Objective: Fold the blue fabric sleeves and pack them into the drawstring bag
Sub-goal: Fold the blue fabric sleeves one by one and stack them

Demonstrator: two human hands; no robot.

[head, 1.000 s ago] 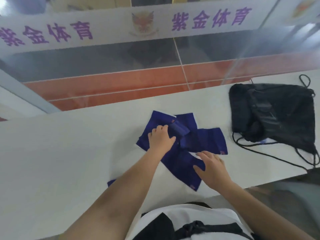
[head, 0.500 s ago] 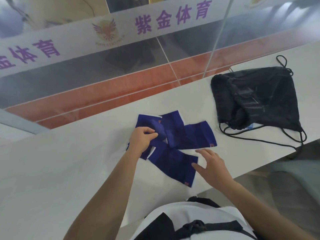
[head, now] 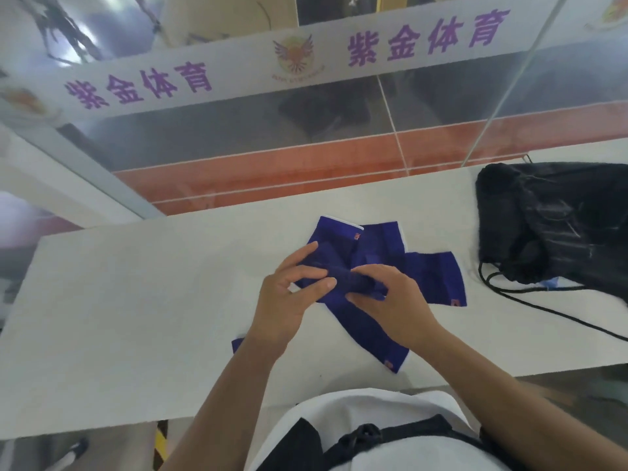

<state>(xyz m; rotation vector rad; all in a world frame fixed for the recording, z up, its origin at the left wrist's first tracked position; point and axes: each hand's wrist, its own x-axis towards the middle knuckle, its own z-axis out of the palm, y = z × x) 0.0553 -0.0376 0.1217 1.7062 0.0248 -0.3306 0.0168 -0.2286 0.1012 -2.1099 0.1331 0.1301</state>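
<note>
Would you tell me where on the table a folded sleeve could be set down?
The table is bare left of the left hand. A narrower bare strip lies between the blue sleeves and the drawstring bag. The centre is crowded with overlapping sleeves under the left and right hand.

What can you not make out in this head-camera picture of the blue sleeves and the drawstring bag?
- Sleeve count: the hands cover the blue sleeves where they overlap.
- Drawstring bag: cut off by the right edge; opening not clear.
- Sleeve labels: too small to read.
</note>
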